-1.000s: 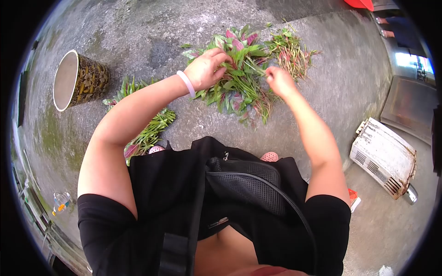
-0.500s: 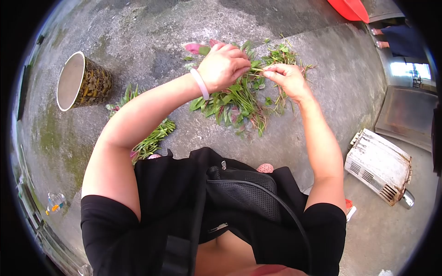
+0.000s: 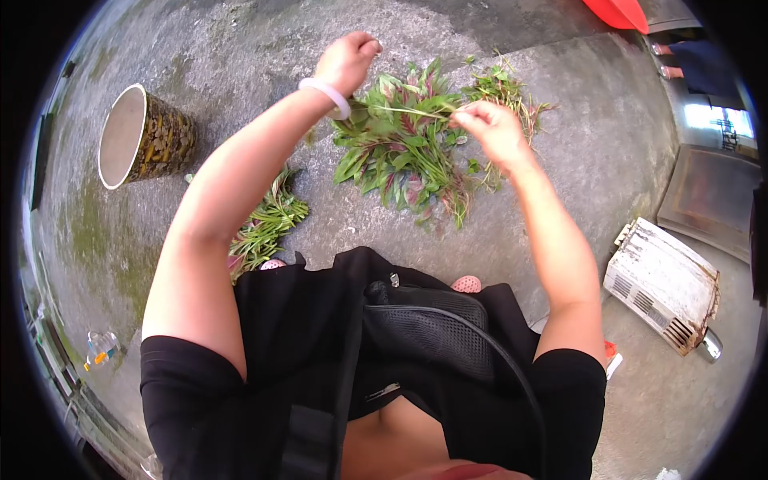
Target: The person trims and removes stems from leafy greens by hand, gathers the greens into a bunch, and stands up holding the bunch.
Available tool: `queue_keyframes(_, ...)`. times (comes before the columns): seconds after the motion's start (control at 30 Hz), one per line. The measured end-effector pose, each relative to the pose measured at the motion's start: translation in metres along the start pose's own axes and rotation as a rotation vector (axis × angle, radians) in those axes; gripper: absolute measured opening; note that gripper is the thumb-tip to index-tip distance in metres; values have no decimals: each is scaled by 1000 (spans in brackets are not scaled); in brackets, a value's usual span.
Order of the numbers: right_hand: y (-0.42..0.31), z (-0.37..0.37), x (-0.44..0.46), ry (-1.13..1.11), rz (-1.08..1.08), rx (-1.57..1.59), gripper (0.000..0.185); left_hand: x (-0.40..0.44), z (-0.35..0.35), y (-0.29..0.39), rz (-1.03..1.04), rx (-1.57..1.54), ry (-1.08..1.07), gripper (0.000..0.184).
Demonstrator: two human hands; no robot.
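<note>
My right hand (image 3: 494, 134) pinches the end of an amaranth stem (image 3: 408, 112), which stretches left over the pile. My left hand (image 3: 347, 64) is raised beyond the pile's upper left, its fingers curled closed; whatever they may hold is hidden. A pale bangle circles that wrist. Below both hands a loose heap of green and purple amaranth (image 3: 404, 164) lies on the concrete. Just past my right hand is a smaller heap of thin stems and scraps (image 3: 500, 90). A second bunch of amaranth (image 3: 272, 224) lies near my left forearm, partly covered by it.
A patterned bin (image 3: 170, 136) lies or leans at the left, its mouth facing me. On the right sit a rusty white metal appliance (image 3: 664, 284) and a dark panel (image 3: 712, 200). A red basin (image 3: 620, 12) and another person's legs (image 3: 692, 68) show at the upper right.
My left hand has moved up and left, away from the stem, and its fingers are curled. My right hand stays nearly in place, still pinching a stem.
</note>
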State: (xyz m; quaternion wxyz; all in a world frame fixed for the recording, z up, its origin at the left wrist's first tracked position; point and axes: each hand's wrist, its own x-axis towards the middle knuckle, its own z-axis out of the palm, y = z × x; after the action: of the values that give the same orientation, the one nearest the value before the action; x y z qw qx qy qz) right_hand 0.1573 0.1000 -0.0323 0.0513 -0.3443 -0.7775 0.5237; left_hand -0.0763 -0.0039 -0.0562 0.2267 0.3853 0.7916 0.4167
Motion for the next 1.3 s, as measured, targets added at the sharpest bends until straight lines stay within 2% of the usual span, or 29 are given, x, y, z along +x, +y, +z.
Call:
queue_keyframes(0.03,6,-4,1,29,19,198,15,0,-7,-4,43,23,-5,26)
queue_keyframes(0.1,18,-15,3,-18,177,385,16,-7,-14,-3,39,43,-10,27)
queue_keyframes(0.17,19,-27,3,-29,283,413,17,-9,-16,-11,78,122,-30,27)
queue_keyframes(0.23,18,-32,3,3,333,465,16,-8,-15,-17,209,178,52,27)
queue_keyframes(0.3,21,-37,5,23,324,489,16,-12,-16,-11,313,247,81,27)
queue_keyframes(0.37,24,-40,5,16,311,556,16,-21,-11,3,66,144,-135,26)
queue_keyframes(0.5,13,-37,4,23,287,681,16,-46,18,10,78,19,-426,24)
queue_keyframes(0.53,10,-35,5,17,273,709,16,-55,33,3,54,-106,-520,25)
queue_keyframes(0.57,9,-33,6,6,259,741,16,-65,43,2,26,-229,-612,27)
queue_keyframes(0.67,12,-33,9,27,262,799,18,-66,44,8,-153,-249,-732,32)
queue_keyframes(0.73,17,-39,12,32,261,858,16,-63,37,11,-104,-197,-551,35)
queue_keyframes(0.8,26,-51,16,163,207,942,17,-52,28,11,-99,-101,-381,36)
queue_keyframes(0.9,67,-82,30,390,140,1140,15,-38,8,8,-143,-153,-170,26)
queue_keyframes(0.97,91,-90,31,652,186,1025,21,-26,5,-19,-93,-154,-138,24)
queue_keyframes(1.0,124,-90,32,838,259,411,27,-25,4,-23,-118,-127,-128,22)
queue_keyframes(1.03,150,-89,33,963,315,-218,33,-26,4,-28,-33,-22,-131,22)
queue_keyframes(1.1,136,-73,-1,538,437,-779,36,-32,3,-34,134,184,-136,26)
queue_keyframes(1.13,147,-59,-7,326,312,-718,30,-35,1,-29,124,292,-158,36)
queue_keyframes(1.17,159,-43,-13,113,189,-650,24,-38,-1,-20,48,278,-227,38)
queue_keyframes(1.23,143,3,-25,-73,55,-570,18,-40,-2,-8,-97,248,-362,41)
queue_keyframes(1.3,127,37,-32,-95,64,-653,18,-40,7,-15,92,303,-339,29)
